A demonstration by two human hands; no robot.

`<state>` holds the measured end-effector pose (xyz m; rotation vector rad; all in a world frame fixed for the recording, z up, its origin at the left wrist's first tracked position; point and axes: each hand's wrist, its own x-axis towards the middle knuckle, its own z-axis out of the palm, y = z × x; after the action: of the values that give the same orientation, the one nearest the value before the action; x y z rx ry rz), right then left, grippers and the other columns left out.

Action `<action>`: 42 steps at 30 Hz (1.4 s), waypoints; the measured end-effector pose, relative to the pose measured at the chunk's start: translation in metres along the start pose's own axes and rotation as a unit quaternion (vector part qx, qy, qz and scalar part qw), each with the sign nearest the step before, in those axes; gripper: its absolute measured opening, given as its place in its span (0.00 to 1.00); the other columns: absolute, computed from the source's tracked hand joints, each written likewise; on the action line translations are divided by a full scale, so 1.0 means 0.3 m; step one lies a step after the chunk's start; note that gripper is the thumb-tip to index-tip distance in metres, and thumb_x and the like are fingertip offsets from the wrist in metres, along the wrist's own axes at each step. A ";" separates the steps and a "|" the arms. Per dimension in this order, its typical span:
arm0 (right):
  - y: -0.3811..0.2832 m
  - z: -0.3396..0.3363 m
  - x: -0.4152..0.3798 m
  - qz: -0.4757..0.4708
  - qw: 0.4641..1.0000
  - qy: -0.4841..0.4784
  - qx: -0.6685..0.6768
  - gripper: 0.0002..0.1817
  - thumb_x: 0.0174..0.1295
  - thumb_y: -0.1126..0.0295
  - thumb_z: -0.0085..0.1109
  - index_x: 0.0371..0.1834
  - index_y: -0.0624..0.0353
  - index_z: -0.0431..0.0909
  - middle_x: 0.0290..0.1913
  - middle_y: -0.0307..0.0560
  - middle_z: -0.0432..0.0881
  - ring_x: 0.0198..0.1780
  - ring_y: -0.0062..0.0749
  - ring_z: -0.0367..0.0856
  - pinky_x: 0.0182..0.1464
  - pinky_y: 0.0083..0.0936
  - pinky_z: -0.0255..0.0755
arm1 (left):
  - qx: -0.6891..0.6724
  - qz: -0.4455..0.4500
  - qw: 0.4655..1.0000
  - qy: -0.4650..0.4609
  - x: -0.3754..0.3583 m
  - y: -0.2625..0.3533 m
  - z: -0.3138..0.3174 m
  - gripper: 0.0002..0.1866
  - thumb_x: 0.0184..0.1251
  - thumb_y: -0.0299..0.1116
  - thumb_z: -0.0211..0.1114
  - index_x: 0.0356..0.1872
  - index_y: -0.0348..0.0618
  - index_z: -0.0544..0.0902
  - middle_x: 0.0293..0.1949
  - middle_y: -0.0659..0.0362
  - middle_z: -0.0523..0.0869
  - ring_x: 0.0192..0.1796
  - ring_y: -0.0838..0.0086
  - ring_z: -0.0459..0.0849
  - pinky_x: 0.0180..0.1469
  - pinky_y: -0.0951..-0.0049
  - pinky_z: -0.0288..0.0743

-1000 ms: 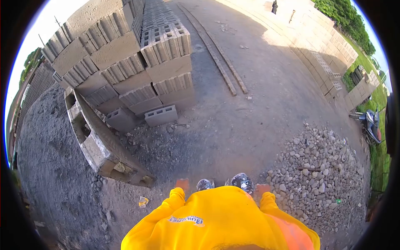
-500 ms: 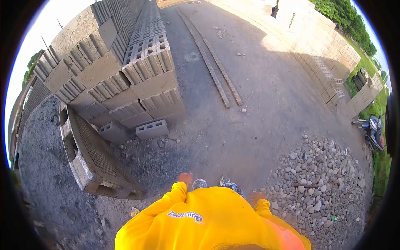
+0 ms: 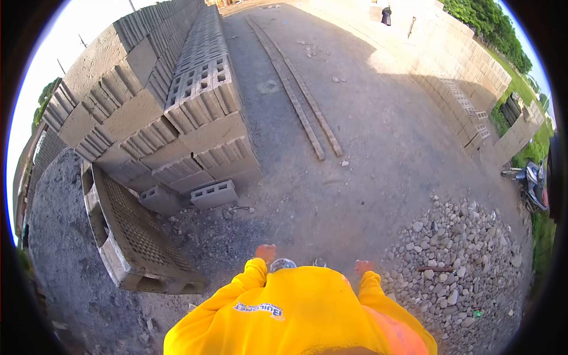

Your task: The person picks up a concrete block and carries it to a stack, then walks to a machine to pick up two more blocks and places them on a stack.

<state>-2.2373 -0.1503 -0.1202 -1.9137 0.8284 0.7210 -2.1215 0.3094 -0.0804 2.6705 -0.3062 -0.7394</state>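
both hands hang empty at lower centre, left hand (image 3: 265, 252) and right hand (image 3: 364, 266), grips seemingly loosely curled. nearest loose block (image 3: 214, 194) lies left of centre beside the block stack (image 3: 177, 118); reaching it means stepping closer.

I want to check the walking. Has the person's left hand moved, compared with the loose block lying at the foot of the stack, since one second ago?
Cannot tell: the left hand and the loose block both shifted in the picture, because the camera itself moves, and their spacing looks about the same.
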 end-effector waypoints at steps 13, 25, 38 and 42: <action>-0.059 0.075 -0.254 -0.060 0.958 -0.055 -0.274 0.22 0.59 0.50 0.56 0.53 0.46 0.76 0.48 0.42 0.84 0.50 0.42 0.82 0.49 0.36 0.76 | -0.502 -0.375 0.780 0.008 -0.153 -0.199 0.003 0.18 0.61 0.45 0.57 0.39 0.39 0.80 0.30 0.54 0.84 0.22 0.70 0.79 0.21 0.69 0.68; -0.090 0.149 -0.270 -0.084 0.961 -0.036 -0.261 0.19 0.65 0.57 0.51 0.56 0.51 0.73 0.48 0.42 0.84 0.48 0.35 0.83 0.46 0.31 0.78 | -0.490 -0.314 0.812 -0.044 -0.185 -0.153 -0.097 0.23 0.67 0.46 0.54 0.55 0.39 0.77 0.45 0.52 0.85 0.43 0.64 0.84 0.43 0.67 0.78; 0.013 0.248 -0.311 -0.126 0.893 -0.011 -0.432 0.18 0.61 0.55 0.55 0.53 0.47 0.75 0.46 0.44 0.84 0.50 0.39 0.81 0.49 0.37 0.74 | -0.485 -0.342 0.805 -0.005 -0.209 -0.293 -0.016 0.14 0.59 0.40 0.55 0.27 0.39 0.81 0.22 0.56 0.82 0.19 0.68 0.79 0.20 0.67 0.68; -0.020 0.264 -0.341 -0.085 0.879 -0.039 -0.467 0.18 0.65 0.60 0.52 0.57 0.48 0.74 0.45 0.38 0.85 0.46 0.28 0.84 0.46 0.30 0.77 | -0.476 -0.335 0.813 -0.010 -0.188 -0.287 -0.030 0.15 0.59 0.41 0.56 0.28 0.39 0.81 0.22 0.56 0.82 0.20 0.69 0.79 0.19 0.69 0.67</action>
<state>-2.3062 -0.0512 -0.0736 -2.7295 0.2247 1.2161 -2.1545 0.4075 -0.0810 1.7309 0.8469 -0.8013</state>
